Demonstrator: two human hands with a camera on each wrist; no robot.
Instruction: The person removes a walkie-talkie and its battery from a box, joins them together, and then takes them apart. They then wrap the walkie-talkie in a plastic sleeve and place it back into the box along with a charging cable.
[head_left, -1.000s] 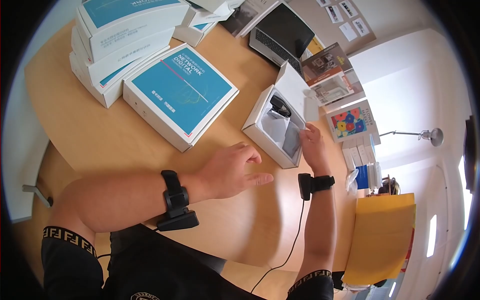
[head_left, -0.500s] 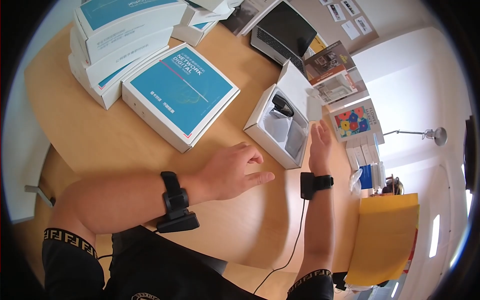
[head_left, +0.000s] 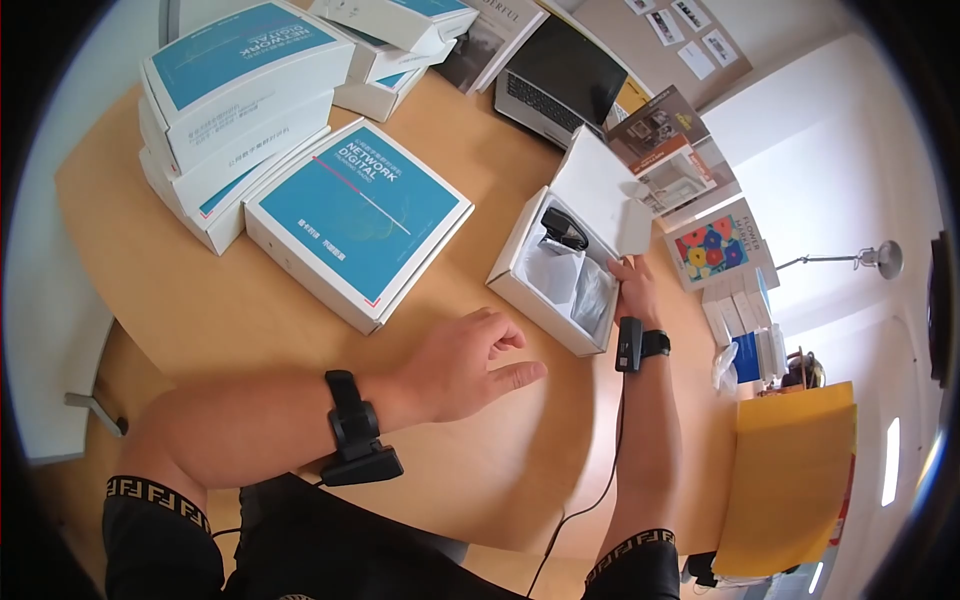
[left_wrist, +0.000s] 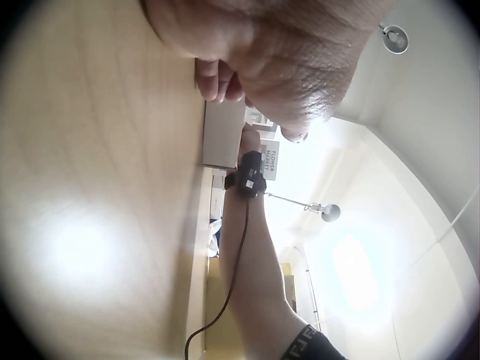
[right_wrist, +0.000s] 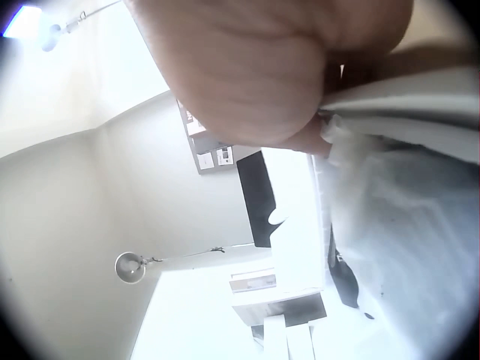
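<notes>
An opened white box (head_left: 540,300) lies on the table, its lid (head_left: 600,185) folded back. Inside it are a black object (head_left: 565,230), a white piece (head_left: 552,275) and something in clear plastic (head_left: 595,298). My right hand (head_left: 637,290) grips the box's right-hand wall near the plastic; in the right wrist view the hand (right_wrist: 255,67) hides part of that wall, beside the clear plastic (right_wrist: 405,225). My left hand (head_left: 460,365) hangs loosely curled over the table in front of the box, holding nothing. The left wrist view shows that hand (left_wrist: 270,52) close to the tabletop.
A closed blue-and-white box (head_left: 360,220) lies left of the opened one, beside a stack of similar boxes (head_left: 240,110). Behind stand a laptop (head_left: 560,80) and upright books (head_left: 665,150). A cable (head_left: 600,490) runs from the right wrist.
My right hand has come back from beside the box, fingers extended, to its right-hand wall. The head view has shifted a little. My left hand keeps its loosely curled pose.
</notes>
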